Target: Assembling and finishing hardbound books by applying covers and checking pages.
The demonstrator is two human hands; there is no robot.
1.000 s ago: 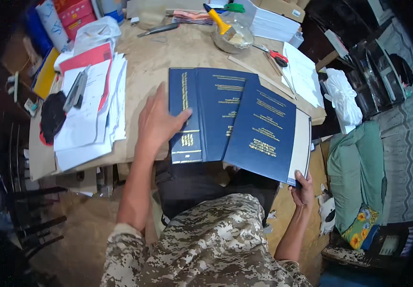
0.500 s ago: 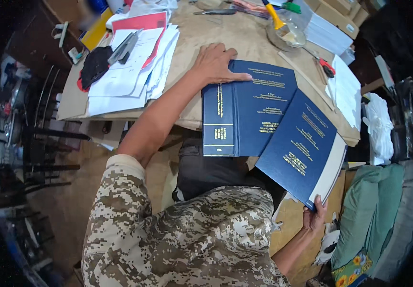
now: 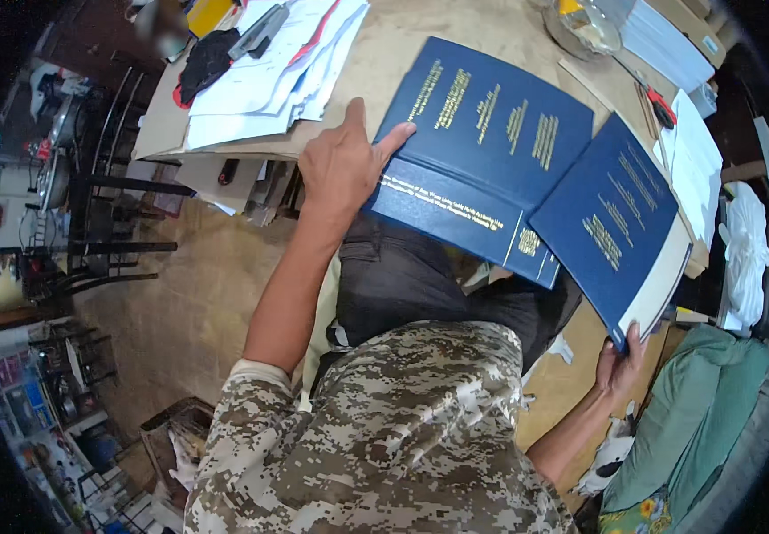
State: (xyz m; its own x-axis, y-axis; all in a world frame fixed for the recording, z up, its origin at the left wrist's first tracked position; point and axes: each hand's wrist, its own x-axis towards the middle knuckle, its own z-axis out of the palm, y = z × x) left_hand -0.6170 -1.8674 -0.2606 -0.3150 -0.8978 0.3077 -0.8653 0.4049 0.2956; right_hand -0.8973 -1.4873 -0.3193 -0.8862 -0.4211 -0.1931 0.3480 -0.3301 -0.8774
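Blue cover (image 3: 482, 133) across table edge (image 3: 260, 148)

Cluttered workshop, apparently paper-and-binding type. Evidenced by brown worktable (image 3: 464, 20), gold-lettered blue hard covers (image 3: 491, 98), stack of loose sheets (image 3: 251, 107), red-handled scissors (image 3: 663, 109), clear bowl (image 3: 594, 37); beyond, black metal frames (image 3: 135, 185), jumbled articles at far left.

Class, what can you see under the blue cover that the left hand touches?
The tan tabletop shows beyond the far edge of the blue cover, and dark trousers below its near edge. Whatever lies directly beneath is hidden.
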